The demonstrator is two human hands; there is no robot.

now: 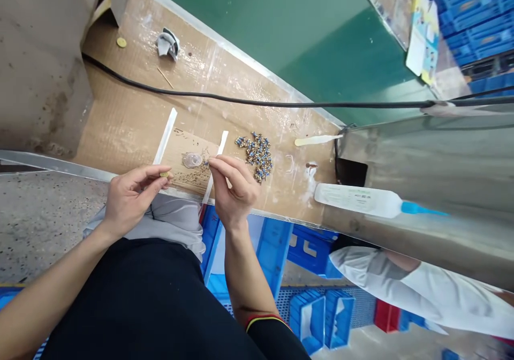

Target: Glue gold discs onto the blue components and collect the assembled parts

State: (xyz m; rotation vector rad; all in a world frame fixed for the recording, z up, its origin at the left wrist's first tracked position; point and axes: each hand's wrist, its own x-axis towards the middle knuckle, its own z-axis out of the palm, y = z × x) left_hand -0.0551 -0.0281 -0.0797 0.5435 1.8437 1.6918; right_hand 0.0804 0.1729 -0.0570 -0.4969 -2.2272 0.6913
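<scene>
Your left hand is clenched in a pinch, thumb and forefinger gripping a small gold piece. Your right hand is also pinched, its fingertips closed just beside a clear round dish; whatever they hold, if anything, is too small to tell.

A heap of tiny components lies just past your right hand, each a blue body with gold metal ends, tangled loosely together. Dark specks are scattered around the dish on the taped cardboard. Two white strips lie near your hands, the second running under your right hand.

Farther along are a gold disc, crumpled grey foil and a flat wooden stick. A white tube with a blue nozzle carries printing too small to read. A black cable crosses the cardboard, beside a curved steel sheet. A co-worker's white sleeve shows beyond blue crates.
</scene>
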